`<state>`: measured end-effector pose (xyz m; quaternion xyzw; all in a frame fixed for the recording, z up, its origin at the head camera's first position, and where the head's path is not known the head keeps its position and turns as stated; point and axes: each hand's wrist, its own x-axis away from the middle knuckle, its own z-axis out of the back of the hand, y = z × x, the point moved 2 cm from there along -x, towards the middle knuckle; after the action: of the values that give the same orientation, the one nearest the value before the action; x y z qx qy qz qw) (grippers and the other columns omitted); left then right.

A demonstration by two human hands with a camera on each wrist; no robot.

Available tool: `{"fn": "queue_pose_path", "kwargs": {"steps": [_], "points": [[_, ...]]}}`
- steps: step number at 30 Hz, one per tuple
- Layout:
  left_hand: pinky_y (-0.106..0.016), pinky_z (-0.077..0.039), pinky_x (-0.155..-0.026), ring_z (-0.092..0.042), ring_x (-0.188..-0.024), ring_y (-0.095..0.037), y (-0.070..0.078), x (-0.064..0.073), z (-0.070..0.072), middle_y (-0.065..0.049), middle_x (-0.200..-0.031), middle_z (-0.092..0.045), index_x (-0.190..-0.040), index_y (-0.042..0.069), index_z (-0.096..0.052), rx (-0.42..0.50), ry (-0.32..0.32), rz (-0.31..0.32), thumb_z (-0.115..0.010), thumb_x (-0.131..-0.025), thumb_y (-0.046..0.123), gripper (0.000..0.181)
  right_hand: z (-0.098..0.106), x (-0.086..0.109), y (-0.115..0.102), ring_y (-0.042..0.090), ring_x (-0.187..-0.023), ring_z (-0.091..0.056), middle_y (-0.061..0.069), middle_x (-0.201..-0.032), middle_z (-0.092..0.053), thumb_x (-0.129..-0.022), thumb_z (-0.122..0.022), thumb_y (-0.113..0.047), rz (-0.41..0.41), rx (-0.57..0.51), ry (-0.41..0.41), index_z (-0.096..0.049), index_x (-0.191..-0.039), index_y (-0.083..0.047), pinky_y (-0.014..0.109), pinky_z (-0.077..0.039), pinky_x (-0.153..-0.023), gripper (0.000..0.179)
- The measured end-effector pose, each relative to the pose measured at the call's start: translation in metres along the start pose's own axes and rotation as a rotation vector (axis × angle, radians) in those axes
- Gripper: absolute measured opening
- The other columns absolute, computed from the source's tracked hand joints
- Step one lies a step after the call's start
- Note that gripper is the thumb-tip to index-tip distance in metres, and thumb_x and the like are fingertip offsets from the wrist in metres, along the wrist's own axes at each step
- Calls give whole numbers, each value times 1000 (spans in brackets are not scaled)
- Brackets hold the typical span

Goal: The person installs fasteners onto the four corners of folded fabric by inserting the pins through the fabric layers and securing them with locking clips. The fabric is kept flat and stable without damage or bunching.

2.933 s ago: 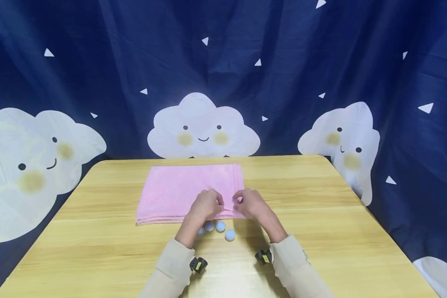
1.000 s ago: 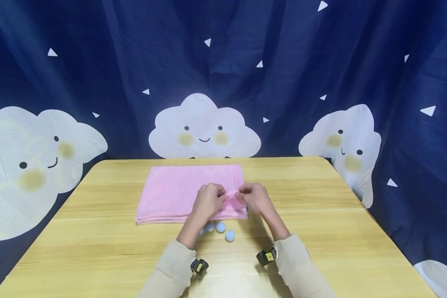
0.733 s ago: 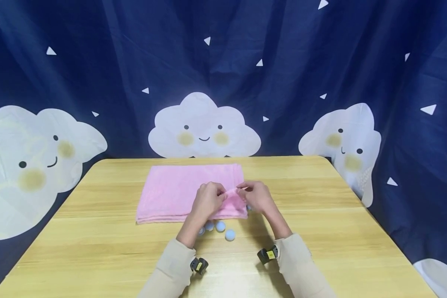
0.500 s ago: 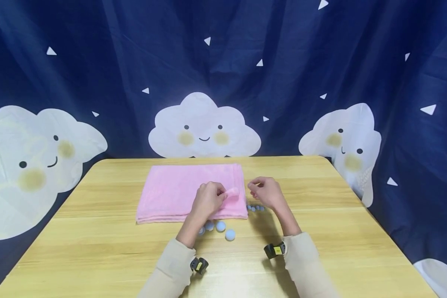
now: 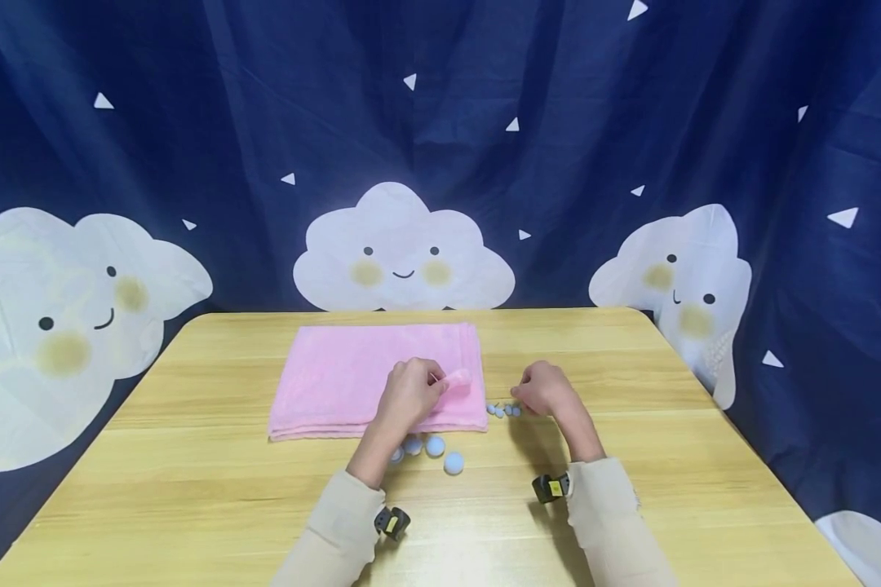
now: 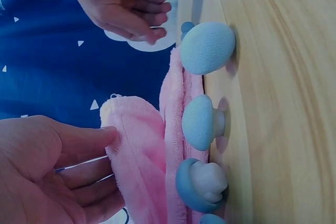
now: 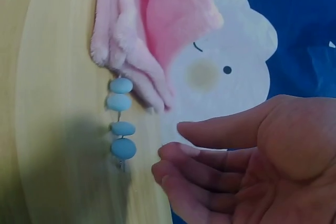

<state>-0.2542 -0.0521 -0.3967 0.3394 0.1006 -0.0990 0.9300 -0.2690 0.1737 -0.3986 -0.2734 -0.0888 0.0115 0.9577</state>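
Observation:
A folded pink plush blanket (image 5: pixel 367 375) lies on the table. My left hand (image 5: pixel 411 395) pinches its near right corner between thumb and fingers and holds it raised, as the left wrist view also shows with the lifted corner (image 6: pixel 134 135). Just right of the blanket lie several small blue-headed pins (image 7: pixel 123 148) in a row, thin metal showing between the heads. My right hand (image 5: pixel 546 389) hovers beside them, thumb and fingertips apart with nothing between. In front of the blanket sit several blue mushroom-shaped caps (image 5: pixel 435 446), at least one with a white stem (image 6: pixel 212 179).
The light wooden table (image 5: pixel 191 505) has rounded far corners. Behind it hangs a dark blue curtain (image 5: pixel 558 163) with smiling clouds and white triangles. A black wrist device (image 5: pixel 392 523) sits at the left cuff, another device (image 5: pixel 551 487) at the right.
Both hands lifted the blanket corner; then my right hand let go and moved right and down to the small pins, uncovering them. My left hand stays on the corner.

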Motion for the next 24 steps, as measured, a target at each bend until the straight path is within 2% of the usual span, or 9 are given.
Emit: {"fn": "queue_pose_path", "kwargs": {"steps": [4,8,11,24], "points": [[-38,-55,-73,-68,-72,-21,0,0,0,-5,-77,-75,-87,7,-79,-2,2,1,-78,-86,12,4,-5,-2,4,15,-54,-52,9,-62,-65,-91,-69,-17,-66,30,-47,-70,-74,1,25,-41,-53,24],[-38,-55,-72,-67,-72,-20,1,0,1,-5,-77,-75,-87,7,-79,1,-2,4,-78,-86,11,4,-9,-2,6,18,-59,-62,12,-71,-68,-89,-72,-13,-105,24,-95,-70,-79,2,25,-49,-54,18],[-37,-54,-72,-66,-72,-20,1,0,1,-5,-77,-75,-86,7,-79,3,-6,12,-78,-87,11,4,-11,-1,7,21,-63,-67,14,-75,-69,-89,-71,-8,-100,15,-95,-68,-81,3,25,-53,-57,14],[-38,-54,-72,-66,-71,-21,0,0,0,-5,-78,-75,-86,8,-78,2,-17,29,-77,-88,12,4,-14,-4,9,20,-61,-67,15,-71,-69,-84,-67,-3,-109,19,-88,-67,-76,3,24,-53,-56,10]]}}
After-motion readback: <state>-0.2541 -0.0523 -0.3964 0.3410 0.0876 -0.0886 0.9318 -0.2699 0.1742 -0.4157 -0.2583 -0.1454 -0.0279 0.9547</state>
